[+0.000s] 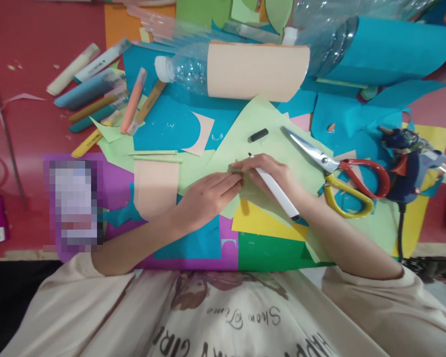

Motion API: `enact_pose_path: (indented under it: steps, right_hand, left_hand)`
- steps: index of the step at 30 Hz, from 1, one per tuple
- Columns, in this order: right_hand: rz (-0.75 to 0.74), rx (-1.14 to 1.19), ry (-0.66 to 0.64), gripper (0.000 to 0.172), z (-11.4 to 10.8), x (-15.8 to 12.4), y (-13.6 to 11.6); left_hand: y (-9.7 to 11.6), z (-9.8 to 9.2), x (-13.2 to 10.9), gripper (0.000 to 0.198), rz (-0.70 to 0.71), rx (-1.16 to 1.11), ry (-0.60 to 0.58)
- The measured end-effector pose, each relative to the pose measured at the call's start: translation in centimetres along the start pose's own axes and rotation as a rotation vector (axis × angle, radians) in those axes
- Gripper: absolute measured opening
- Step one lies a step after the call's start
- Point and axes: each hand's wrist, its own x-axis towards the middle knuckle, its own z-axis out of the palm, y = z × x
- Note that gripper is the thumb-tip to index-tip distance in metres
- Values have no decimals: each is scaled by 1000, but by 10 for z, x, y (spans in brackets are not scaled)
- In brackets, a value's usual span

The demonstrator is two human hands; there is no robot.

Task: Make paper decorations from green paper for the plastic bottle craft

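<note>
My right hand [273, 171] holds a white marker [277, 193] with a dark tip, its long body slanting down towards my wrist. The fingers of my left hand [211, 193] are pressed together, their tips meeting those of my right hand; whatever is between them is too small or hidden to make out. Both hands are over light green paper [305, 173]. A short black marker cap [259, 135] lies just beyond my right hand. To its right are open scissors [325, 161] with one red and one yellow handle.
A plastic bottle [189, 64] wrapped in peach paper lies across the back, near another wrapped in blue paper [401, 49]. Several markers [92, 89] are at the left, above a blurred phone [74, 203]. A glue gun [409, 173] with a dark cord sits at the right among paper scraps.
</note>
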Motion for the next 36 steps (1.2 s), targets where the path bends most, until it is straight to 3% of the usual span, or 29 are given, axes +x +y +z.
enact_pose_path:
  steps: [5,17,23,26,29,33,36]
  right_hand:
    - [-83,-48,-7,18,0,-2,3]
    - [-13,-51,-74,17,-2,-2,0]
    - [1,-3,-64,16,-2,-1,1]
    - [52,96,-15,14,-5,-1,-2]
    - [153,286,113,10,-10,-5,-6]
    - [278,492,178,31,-16,-9,-6]
    - [323,540,216,34,-15,-9,-2]
  left_hand:
    - [0,3,0,21,8,4,20]
    - [-6,0,1,14,39,-164,-7]
    - [-6,-3,0,19,101,-83,-22]
    - [-6,-5,0,20,121,-48,-44]
    - [-5,-6,1,18,116,-45,-54]
    - [-4,-7,1,18,102,-50,-60]
    - [-3,-7,1,17,94,-40,-42]
